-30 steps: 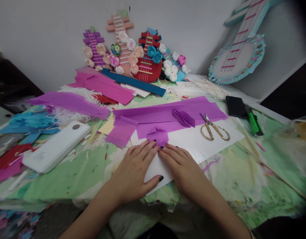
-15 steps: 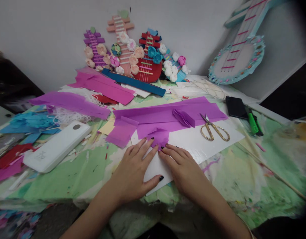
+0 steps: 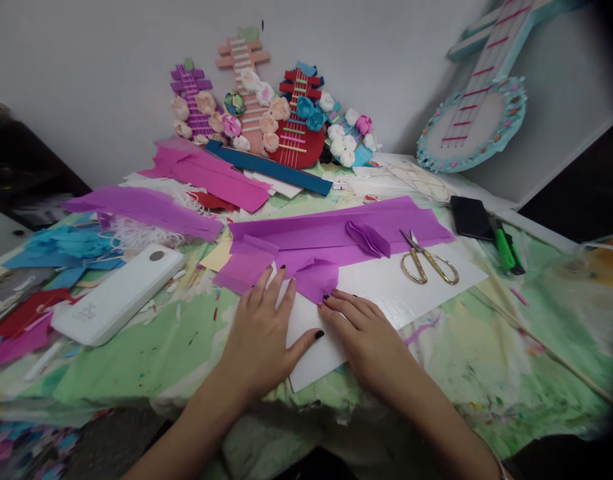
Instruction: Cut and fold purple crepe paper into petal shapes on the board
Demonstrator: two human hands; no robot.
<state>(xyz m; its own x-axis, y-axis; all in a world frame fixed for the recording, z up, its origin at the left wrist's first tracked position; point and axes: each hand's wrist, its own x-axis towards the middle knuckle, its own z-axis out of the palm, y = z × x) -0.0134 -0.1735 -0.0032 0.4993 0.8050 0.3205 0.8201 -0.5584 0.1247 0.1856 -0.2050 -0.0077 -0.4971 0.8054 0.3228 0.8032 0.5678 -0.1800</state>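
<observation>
My left hand (image 3: pixel 260 333) has its fingers spread low over the white board (image 3: pixel 316 363), their tips beside a lighter purple paper square (image 3: pixel 241 270). It holds nothing. At the lower tip of a small, cupped purple crepe paper piece (image 3: pixel 317 277), my right hand (image 3: pixel 369 337) has its fingertips closed together; its thumb is partly hidden. Behind lies a long purple paper strip (image 3: pixel 306 230), and on it rests a folded purple paper piece (image 3: pixel 368 239). Gold-handled scissors (image 3: pixel 426 258) lie partly open to the right of my right hand.
A white power bank (image 3: pixel 117 293) lies left, near blue paper scraps (image 3: pixel 69 240) and white shredded strands (image 3: pixel 141 232). A black phone-like slab (image 3: pixel 470 217) and a green cutter (image 3: pixel 504 247) lie right. Decorated paper guitars (image 3: pixel 299 127) lean on the back wall.
My left hand has moved away from the small purple piece, to the left, and its fingers have spread. My right hand stays at the piece's tip. The view has shifted slightly.
</observation>
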